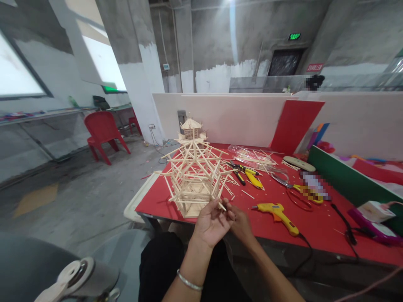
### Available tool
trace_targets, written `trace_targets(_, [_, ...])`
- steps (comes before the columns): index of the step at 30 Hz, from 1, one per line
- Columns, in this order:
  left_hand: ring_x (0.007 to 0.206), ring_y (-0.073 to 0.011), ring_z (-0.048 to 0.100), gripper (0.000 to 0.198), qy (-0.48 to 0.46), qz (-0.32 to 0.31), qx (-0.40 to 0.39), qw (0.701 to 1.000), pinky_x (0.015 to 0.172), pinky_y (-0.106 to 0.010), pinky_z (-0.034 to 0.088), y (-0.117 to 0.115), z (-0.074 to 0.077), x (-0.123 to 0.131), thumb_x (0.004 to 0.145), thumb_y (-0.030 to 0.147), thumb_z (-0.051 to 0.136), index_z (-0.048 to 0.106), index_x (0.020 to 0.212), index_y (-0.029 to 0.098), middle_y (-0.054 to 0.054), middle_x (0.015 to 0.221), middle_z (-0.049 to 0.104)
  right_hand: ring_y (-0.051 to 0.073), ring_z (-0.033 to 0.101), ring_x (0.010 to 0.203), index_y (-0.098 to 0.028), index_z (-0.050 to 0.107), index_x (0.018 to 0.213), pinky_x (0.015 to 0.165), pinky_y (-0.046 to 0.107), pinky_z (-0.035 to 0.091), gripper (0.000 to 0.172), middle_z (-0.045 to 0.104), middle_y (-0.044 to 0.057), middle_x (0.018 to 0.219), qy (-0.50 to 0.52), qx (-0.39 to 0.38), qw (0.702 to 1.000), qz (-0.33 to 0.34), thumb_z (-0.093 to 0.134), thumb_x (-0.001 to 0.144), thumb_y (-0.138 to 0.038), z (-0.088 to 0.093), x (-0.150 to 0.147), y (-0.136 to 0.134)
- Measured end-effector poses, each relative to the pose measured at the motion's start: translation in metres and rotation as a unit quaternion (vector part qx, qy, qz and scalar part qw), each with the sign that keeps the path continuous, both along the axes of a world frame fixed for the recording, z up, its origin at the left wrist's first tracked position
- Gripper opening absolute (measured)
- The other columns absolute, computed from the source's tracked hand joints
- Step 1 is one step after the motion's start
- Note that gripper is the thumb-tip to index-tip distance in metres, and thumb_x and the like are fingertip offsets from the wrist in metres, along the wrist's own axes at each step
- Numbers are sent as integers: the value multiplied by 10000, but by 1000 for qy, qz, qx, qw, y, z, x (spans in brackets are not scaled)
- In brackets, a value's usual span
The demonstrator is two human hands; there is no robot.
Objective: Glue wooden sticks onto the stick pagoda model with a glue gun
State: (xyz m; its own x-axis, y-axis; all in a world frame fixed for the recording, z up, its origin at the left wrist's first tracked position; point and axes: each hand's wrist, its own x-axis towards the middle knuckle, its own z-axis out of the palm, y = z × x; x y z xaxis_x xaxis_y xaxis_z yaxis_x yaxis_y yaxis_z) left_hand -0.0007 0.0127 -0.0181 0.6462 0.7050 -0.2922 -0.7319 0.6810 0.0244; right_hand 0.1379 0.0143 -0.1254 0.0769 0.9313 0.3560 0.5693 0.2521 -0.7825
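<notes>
My left hand (211, 223), with a silver bangle on its wrist, is closed in a pinch on a short thin wooden stick (222, 206). Right beside it, my right hand (241, 224) has its fingers curled together near the stick's end; what lies between them is hidden. Both hands are just in front of a pavilion model (195, 167) made of thin pale sticks, with an open-framed roof and a hexagonal-looking base. Behind it rises a smaller finished-looking tower roof (191, 123). To the right of my hands a yellow glue gun (278, 214) lies on its side.
The red tabletop (189, 224) also carries yellow-handled pliers (252, 176), scissors (296, 186), loose sticks (258, 157) in clear plastic, and a phone-like pixelated object (315, 184). A green board (352, 180) stands at right. Cables hang over the front edge. A red chair (103, 130) stands left.
</notes>
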Motion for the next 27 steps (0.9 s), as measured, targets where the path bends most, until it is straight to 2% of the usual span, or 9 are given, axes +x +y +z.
trace_targets(8, [757,-158,621,68,10,4,-7,1000,663,-267,491,-1,4,1,788,117,609,653,776,66,-95,792,669,218,668,947,-245,672,1113,817,335,525,335,692,76,1106,1,2,1000,-4,503,853,-372,1,-1,-1])
trace_targets(17, [765,-160,623,79,-2,1,5,1000,673,-274,493,0,-1,1,795,125,599,654,789,68,-99,808,671,207,669,951,-254,664,1124,816,318,525,330,691,65,1113,2,-2,1000,-2,524,839,-342,-2,0,0])
trace_targets(27, [753,-167,625,94,6,8,-1,1000,665,-283,496,-1,4,0,805,116,580,655,779,66,-104,789,673,213,655,989,-252,659,1136,843,332,518,336,681,67,1133,4,-6,1000,-1,519,849,-356,-1,-1,0])
